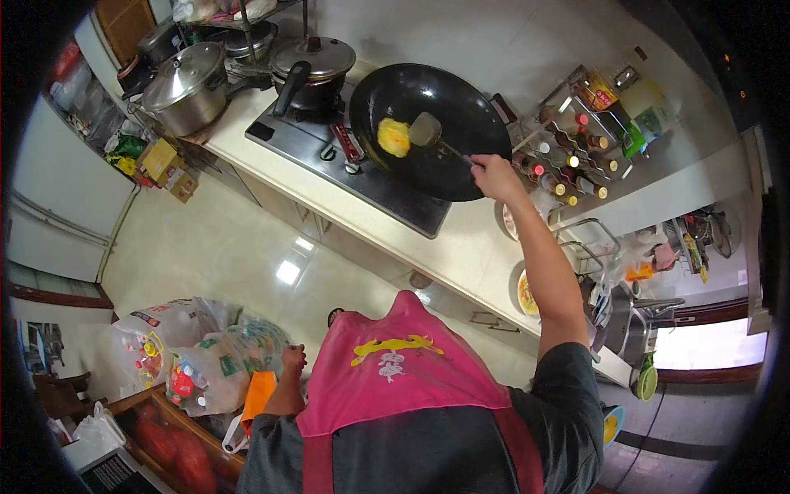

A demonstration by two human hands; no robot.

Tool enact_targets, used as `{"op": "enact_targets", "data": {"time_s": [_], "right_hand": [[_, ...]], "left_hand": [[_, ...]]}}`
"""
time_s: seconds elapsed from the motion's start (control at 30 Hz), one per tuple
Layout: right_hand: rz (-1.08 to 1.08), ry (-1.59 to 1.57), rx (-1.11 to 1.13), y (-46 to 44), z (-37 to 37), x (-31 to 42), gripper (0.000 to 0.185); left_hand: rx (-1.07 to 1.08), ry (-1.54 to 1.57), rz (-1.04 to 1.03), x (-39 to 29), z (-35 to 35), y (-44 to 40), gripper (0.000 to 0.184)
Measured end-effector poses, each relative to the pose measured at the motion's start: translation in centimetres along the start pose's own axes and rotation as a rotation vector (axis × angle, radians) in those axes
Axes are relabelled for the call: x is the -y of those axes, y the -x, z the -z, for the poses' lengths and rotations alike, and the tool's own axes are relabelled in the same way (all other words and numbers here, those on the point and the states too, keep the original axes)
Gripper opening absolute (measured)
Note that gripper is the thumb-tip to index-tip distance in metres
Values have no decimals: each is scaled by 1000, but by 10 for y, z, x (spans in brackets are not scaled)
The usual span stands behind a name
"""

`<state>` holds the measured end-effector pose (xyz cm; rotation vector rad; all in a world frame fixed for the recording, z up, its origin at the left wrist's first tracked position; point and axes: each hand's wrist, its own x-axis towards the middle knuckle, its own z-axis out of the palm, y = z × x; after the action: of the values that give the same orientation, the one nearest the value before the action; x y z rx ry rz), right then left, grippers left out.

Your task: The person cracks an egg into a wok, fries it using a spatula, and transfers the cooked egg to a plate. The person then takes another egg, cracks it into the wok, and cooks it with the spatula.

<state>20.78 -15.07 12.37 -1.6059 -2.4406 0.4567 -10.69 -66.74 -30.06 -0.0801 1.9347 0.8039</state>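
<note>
Left hand [294, 359]: was curled in a loose fist, well below the egg-like food [393, 137]. Food lay beside the spatula [425, 129]. Right hand [496, 176]: gripped its handle, right of the food. Containers: plastic bag [216, 364] held bottles; wok [461, 165], the food; dish [515, 288], yellowish contents.

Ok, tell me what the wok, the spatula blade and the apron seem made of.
Wok: probably metal, black and semi-glossy, with light glinting inside; coated or bare, I can't tell.
Spatula blade: likely metal, greyish and dull, though its look leaves this open.
Apron: fabric, mostly matte pink, draping softly; fibre unclear.
</note>
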Motion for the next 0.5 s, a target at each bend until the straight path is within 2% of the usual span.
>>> {"op": "enact_targets", "data": {"time_s": [0.1, 0.2, 0.3, 0.5], "right_hand": [[-195, -308, 153, 7, 32, -11, 38], [-337, -618, 445, 17, 72, -24, 40], [-417, -738, 662, 10, 76, -26, 37], [-382, -662, 425, -40, 34, -19, 33]], "left_hand": [[-7, 29, -7, -2, 0, 5, 23], [-25, 22, -12, -2, 0, 7, 21], [-49, 22, 2, 6, 2, -1, 20], [-18, 2, -4, 15, 13, 0, 21]]}}
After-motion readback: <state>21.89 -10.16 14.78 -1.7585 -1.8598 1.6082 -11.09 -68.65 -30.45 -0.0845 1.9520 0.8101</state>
